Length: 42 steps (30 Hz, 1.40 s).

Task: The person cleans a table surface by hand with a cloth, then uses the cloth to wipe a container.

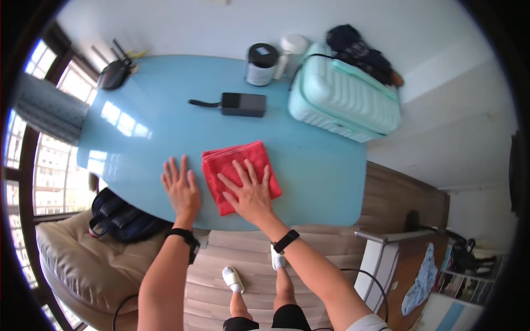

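Head view: red cloth (pixel 218 164) folded on table (pixel 323 179), nearside of black box (pixel 251 106). My right hand (pixel 248 193) spread flat atop it; left hand (pixel 183 193) outspread, empty, nearside-left of box. Cloth likely light, soft, unbreakable; best pinched at box-side corner.

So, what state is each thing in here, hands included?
Red cloth: folded, lying flat on the table
Left hand: open, palm down
Right hand: open, spread on the cloth
Suitcase: shut
Black-lidded jar: upright, closed
Black box with strap: lying flat
Slippers: worn
Wristbands: worn
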Each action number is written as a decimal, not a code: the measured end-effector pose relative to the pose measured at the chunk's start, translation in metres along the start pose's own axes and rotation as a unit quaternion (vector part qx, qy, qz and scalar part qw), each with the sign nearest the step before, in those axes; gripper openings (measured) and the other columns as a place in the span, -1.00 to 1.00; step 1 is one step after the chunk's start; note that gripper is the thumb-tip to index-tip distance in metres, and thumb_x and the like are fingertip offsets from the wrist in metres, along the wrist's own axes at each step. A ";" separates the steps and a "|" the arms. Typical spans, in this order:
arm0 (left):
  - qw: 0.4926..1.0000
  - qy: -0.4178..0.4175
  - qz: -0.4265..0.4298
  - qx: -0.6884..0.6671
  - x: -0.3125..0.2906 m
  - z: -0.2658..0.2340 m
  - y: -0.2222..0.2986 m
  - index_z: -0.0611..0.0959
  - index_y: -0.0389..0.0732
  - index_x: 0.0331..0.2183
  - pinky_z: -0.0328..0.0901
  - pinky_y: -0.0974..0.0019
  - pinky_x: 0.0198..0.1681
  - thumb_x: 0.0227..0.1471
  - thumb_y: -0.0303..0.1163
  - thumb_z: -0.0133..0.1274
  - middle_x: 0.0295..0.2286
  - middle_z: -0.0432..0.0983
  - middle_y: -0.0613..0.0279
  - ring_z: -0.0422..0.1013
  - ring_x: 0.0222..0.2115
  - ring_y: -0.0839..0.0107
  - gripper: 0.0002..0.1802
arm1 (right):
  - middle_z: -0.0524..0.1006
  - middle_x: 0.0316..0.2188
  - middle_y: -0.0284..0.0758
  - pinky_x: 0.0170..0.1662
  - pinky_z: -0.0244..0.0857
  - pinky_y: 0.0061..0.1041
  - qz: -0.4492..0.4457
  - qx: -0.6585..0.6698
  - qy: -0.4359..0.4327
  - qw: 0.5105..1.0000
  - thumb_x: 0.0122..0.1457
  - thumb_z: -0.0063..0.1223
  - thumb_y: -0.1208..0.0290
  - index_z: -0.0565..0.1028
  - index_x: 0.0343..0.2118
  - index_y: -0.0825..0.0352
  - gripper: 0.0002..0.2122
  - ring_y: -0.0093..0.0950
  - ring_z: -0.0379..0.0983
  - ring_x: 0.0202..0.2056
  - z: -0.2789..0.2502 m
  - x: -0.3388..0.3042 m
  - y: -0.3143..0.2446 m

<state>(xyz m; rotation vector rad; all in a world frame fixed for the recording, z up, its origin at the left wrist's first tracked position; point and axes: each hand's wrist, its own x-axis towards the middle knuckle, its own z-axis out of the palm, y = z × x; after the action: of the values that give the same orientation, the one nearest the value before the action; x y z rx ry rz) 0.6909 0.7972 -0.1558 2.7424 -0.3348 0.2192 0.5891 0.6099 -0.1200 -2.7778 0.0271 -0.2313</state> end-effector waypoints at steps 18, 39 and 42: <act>1.000 -0.017 0.002 0.014 0.003 -0.012 0.017 0.35 0.01 0.32 -0.27 -0.08 0.43 0.33 -0.17 -0.16 0.37 0.05 0.02 -0.12 0.41 0.00 -0.43 | -0.06 0.45 -0.12 0.19 -0.34 0.62 0.229 -0.160 -0.022 0.960 0.08 0.07 -0.34 0.24 0.37 -0.16 -0.21 0.17 -0.20 0.40 -0.074 -0.040 0.189; 0.998 -0.025 0.002 0.055 -0.004 0.012 0.002 0.30 0.08 0.35 -0.25 -0.07 0.43 0.39 -0.14 -0.30 0.39 0.01 0.05 -0.11 0.41 0.04 -0.44 | -0.02 0.45 -0.23 0.23 -0.22 0.56 0.340 -0.158 -0.001 0.927 0.07 0.18 -0.11 0.27 0.35 -0.17 -0.27 0.12 -0.13 0.41 -0.095 -0.155 0.232; 0.999 -0.029 -0.006 0.045 -0.003 0.009 0.011 0.32 0.07 0.34 -0.26 -0.08 0.43 0.36 -0.14 -0.23 0.38 0.03 0.02 -0.12 0.41 0.02 -0.44 | -0.09 0.47 -0.19 0.24 -0.22 0.55 0.425 -0.144 -0.011 0.894 0.20 -0.01 -0.24 0.09 0.42 -0.20 -0.26 0.17 -0.24 0.42 -0.097 -0.119 0.259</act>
<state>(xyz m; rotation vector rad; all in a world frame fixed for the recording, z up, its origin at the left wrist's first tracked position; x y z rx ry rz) 0.6860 0.7842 -0.1605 2.8442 -0.3319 0.1549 0.4586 0.3393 -0.1391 -2.7363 1.3244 0.0428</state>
